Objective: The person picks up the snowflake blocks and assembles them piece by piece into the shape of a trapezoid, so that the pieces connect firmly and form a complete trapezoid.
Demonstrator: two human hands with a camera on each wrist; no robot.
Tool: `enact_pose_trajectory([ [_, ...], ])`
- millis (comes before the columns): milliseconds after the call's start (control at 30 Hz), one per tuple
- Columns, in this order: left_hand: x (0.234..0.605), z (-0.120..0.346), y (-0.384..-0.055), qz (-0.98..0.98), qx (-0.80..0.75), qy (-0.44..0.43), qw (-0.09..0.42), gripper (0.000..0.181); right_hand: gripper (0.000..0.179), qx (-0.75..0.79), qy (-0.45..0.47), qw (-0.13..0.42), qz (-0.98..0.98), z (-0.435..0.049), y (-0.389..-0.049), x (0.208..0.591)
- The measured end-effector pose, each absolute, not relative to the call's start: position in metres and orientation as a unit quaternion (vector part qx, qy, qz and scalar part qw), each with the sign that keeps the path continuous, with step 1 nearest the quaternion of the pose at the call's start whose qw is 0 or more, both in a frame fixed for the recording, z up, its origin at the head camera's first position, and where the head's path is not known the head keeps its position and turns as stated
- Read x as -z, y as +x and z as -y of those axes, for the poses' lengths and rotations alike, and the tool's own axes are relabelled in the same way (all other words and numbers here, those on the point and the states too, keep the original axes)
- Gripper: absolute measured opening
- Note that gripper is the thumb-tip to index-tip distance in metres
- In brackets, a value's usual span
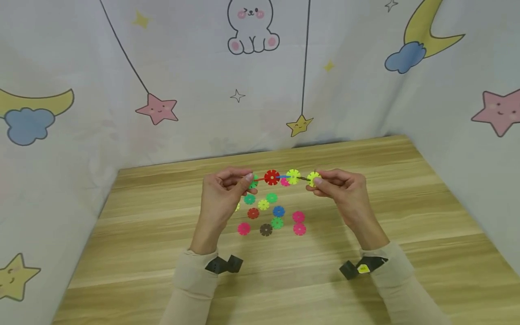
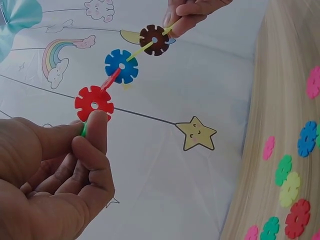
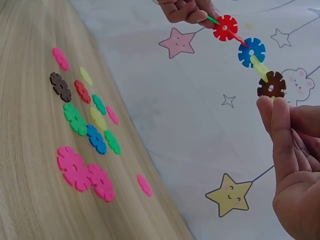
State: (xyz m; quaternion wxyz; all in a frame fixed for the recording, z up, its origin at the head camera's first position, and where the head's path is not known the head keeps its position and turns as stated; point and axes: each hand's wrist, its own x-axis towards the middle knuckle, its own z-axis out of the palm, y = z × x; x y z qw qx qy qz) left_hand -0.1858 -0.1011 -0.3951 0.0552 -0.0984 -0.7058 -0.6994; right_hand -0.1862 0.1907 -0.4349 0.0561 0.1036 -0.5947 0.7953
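Note:
Both hands hold up a chain of notched plastic snowflake discs, slotted together edge to edge above the table. My left hand (image 1: 221,192) pinches the green disc (image 1: 254,182) at one end between thumb and fingers. Along the chain come a red disc (image 2: 94,104), a blue disc (image 2: 121,66), a yellow disc (image 1: 293,176) and a brown disc (image 3: 272,86), some turned edge-on. At the other end my right hand (image 1: 345,192) pinches a yellow disc (image 1: 314,178) with thumb and fingertips. In the wrist views the fingers partly hide both end discs.
Loose discs lie flat on the wooden table (image 1: 142,234) beneath the chain: a blue disc (image 1: 278,211), a brown disc (image 1: 266,229), and several pink, green, yellow and red ones. Behind the table hangs a white cloth (image 1: 195,67) printed with stars and moons.

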Motion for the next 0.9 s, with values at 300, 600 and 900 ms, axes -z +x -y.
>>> enact_pose_trajectory([
  [300,0.3956,0.101,-0.1853,0.71,0.694,-0.107,0.059,0.016,0.023,-0.797,0.106,0.069,0.591,-0.1884,-0.1857,0.436],
  [600,0.3949,0.1006,-0.1852,0.712,0.691,-0.103,0.065,0.016,0.02,-0.776,0.115,0.067,0.617,-0.1911,-0.1849,0.435],
  [900,0.3971,0.1005,-0.1862,0.705,0.7,-0.098,0.057,0.019,0.019,-0.75,0.148,0.059,0.643,-0.1955,-0.1835,0.4304],
])
